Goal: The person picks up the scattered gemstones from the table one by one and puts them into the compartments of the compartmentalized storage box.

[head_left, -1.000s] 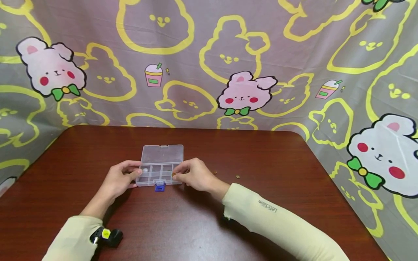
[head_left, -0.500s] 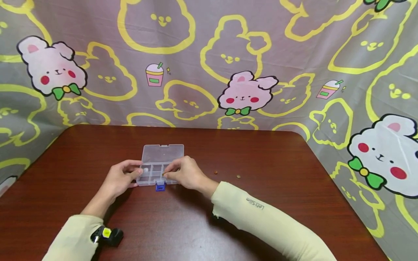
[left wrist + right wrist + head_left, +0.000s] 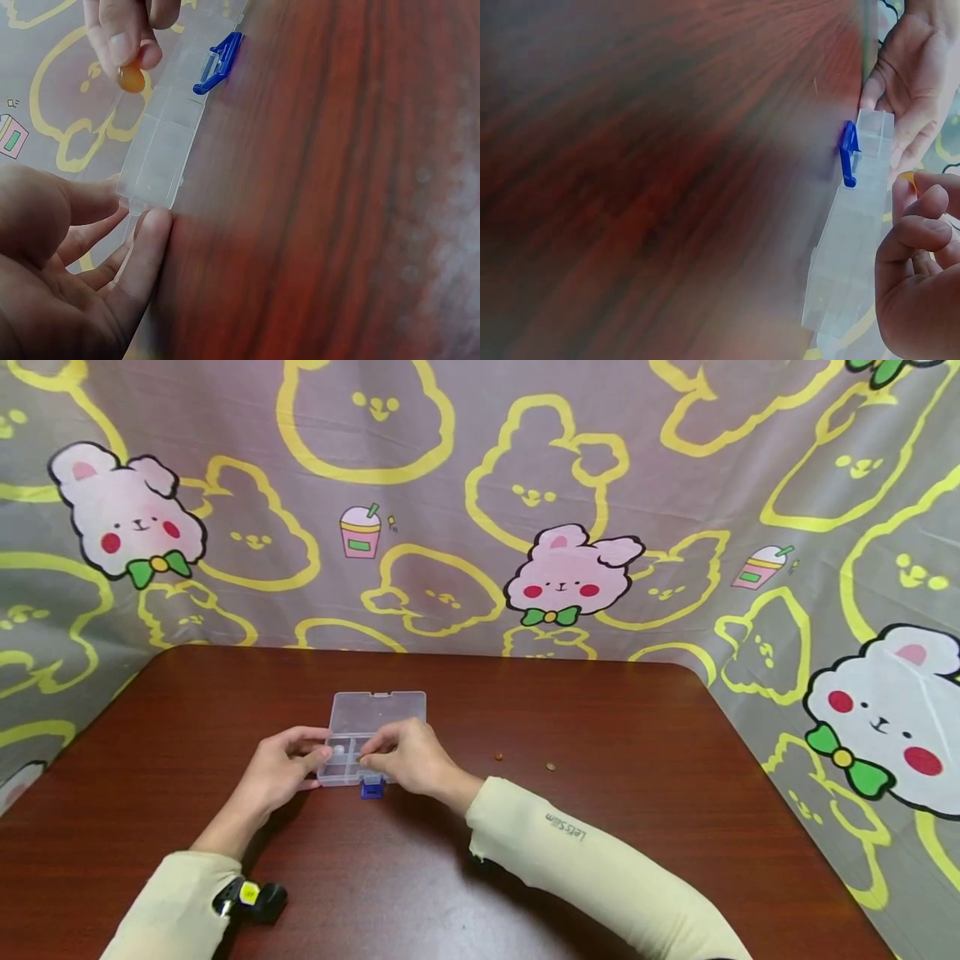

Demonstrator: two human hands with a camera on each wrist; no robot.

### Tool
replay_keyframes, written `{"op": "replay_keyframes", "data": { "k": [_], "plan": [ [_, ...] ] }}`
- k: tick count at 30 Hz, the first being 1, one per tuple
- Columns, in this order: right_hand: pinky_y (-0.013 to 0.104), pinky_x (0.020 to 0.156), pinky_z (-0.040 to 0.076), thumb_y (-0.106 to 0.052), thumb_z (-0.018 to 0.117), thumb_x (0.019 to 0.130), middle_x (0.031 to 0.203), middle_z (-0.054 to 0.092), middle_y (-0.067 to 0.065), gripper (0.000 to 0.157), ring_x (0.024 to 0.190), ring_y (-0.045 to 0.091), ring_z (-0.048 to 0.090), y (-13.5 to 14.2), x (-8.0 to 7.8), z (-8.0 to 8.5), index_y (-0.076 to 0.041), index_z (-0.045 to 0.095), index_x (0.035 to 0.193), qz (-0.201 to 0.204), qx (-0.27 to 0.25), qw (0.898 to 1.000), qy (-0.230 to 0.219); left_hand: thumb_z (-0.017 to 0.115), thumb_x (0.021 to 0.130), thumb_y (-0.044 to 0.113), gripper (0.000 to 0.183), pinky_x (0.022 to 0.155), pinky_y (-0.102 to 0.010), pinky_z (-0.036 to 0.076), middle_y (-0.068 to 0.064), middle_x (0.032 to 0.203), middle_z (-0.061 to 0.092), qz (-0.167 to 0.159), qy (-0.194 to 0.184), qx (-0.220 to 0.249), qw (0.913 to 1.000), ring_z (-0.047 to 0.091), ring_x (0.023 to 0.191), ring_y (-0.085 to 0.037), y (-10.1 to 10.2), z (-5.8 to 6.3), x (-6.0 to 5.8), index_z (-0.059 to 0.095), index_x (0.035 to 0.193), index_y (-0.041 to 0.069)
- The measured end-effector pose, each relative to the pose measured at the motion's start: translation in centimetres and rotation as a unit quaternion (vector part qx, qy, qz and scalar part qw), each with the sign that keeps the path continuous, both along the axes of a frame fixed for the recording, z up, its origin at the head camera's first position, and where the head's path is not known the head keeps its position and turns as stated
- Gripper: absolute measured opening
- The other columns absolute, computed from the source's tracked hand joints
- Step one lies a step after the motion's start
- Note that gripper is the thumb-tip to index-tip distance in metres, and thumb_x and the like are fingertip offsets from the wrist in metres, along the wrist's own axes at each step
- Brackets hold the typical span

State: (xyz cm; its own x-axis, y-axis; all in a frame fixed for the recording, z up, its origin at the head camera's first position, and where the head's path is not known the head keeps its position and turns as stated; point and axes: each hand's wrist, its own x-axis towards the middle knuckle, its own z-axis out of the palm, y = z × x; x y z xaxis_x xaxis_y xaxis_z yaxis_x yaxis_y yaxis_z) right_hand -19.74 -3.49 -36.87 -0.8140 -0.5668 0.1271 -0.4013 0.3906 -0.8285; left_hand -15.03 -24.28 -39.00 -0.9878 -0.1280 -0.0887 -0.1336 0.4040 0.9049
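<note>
A clear plastic compartment box (image 3: 334,770) lies on the table with its lid (image 3: 378,712) raised at the back and its blue clasp (image 3: 372,790) hanging at the front. My left hand (image 3: 279,768) holds the box's left end between thumb and fingers. Above the box, my right hand (image 3: 412,758) pinches a small amber bead (image 3: 131,79) between thumb and fingertips, as the left wrist view shows. A whitish round piece (image 3: 339,749) sits in the back left compartment. The right hand hides the right-side compartments in the head view.
Two small brownish pieces, one reddish (image 3: 498,757) and one duller (image 3: 551,767), lie on the dark wooden table (image 3: 600,718) right of the box. A patterned cloth (image 3: 442,510) hangs behind the table. A black wrist device (image 3: 262,902) is on the left sleeve.
My right hand has moved left across the box, from its right end toward the left compartments, with the bead still pinched. The left hand keeps its hold on the box.
</note>
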Motion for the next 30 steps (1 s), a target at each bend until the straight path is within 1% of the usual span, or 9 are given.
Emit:
{"op": "replay_keyframes", "data": {
  "k": [4,12,16,22,30],
  "plan": [
    [0.018,0.051,0.048,-0.011,0.079,0.087,0.072,0.069,-0.010,0.003,0.057,0.000,0.054,-0.4,0.1,-0.1,-0.008,0.079,0.088,-0.001,0.001,1.000,-0.005,0.061,0.101,0.010,0.037,0.067,-0.029,0.060,-0.022,0.114,0.063,-0.002,0.000,0.004,1.0000,0.061,0.086,-0.019,0.0,0.0,0.0,0.056,0.135,-0.004],
    [0.016,0.057,0.048,-0.012,0.080,0.087,0.072,0.070,-0.011,0.002,0.064,-0.003,0.058,-1.4,0.6,0.1,-0.009,0.079,0.088,0.000,0.014,1.000,0.000,0.061,0.101,0.011,0.038,0.068,-0.029,0.060,-0.022,0.117,0.063,-0.001,-0.006,0.004,1.0000,0.062,0.089,-0.020,0.0,0.1,0.1,0.055,0.136,-0.003],
    [0.016,0.057,0.048,-0.010,0.079,0.087,0.072,0.069,-0.011,0.001,0.064,-0.003,0.058,-1.7,0.7,0.1,-0.011,0.079,0.088,0.004,0.014,1.000,0.001,0.061,0.101,0.010,0.038,0.068,-0.029,0.060,-0.022,0.116,0.063,-0.003,-0.002,0.008,1.0000,0.061,0.087,-0.018,0.0,0.1,0.1,0.056,0.136,-0.004],
    [0.017,0.056,0.048,-0.008,0.079,0.087,0.071,0.068,-0.011,0.005,0.063,-0.001,0.057,-2.2,0.7,0.0,-0.013,0.079,0.086,0.003,0.008,1.000,-0.005,0.061,0.101,0.010,0.037,0.069,-0.029,0.060,-0.022,0.115,0.063,-0.004,0.003,0.011,0.9999,0.061,0.087,-0.017,0.0,0.0,0.1,0.056,0.135,-0.004],
    [0.014,0.059,0.048,-0.010,0.081,0.085,0.070,0.068,-0.012,0.003,0.061,-0.004,0.058,-2.8,0.8,0.0,-0.010,0.078,0.086,-0.002,0.021,1.000,0.006,0.061,0.101,0.011,0.038,0.069,-0.029,0.060,-0.023,0.117,0.062,-0.001,-0.006,0.006,1.0000,0.063,0.089,-0.018,0.0,0.1,0.1,0.055,0.136,-0.004]
  ]
}}
